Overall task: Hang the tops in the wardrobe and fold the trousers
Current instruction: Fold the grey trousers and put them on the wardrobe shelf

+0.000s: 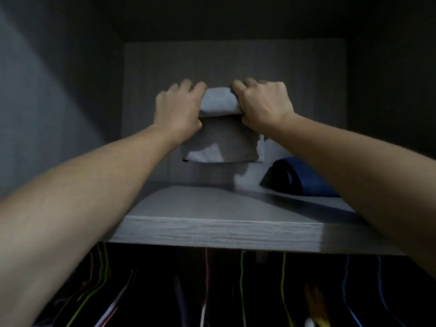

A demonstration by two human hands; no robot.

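So, folded grey fabric trousers (220, 128) held up over the grey wooden shelf (212, 228).
Left hand (178, 112) and right hand (264, 102) fingers clamped on its top fold; folded dark blue garment (304, 177) lies far right.

Thin coloured hangers (241, 279), green, red, blue and yellow, hang in a row below the grey shelf (212, 230).

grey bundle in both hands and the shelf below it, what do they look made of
The grey bundle looks like soft, matt cloth: it rolls over and droops in folds. The shelf looks like matt grey wood-grain laminate board, going by the streaky lines along its front edge; solid wood cannot be ruled out.
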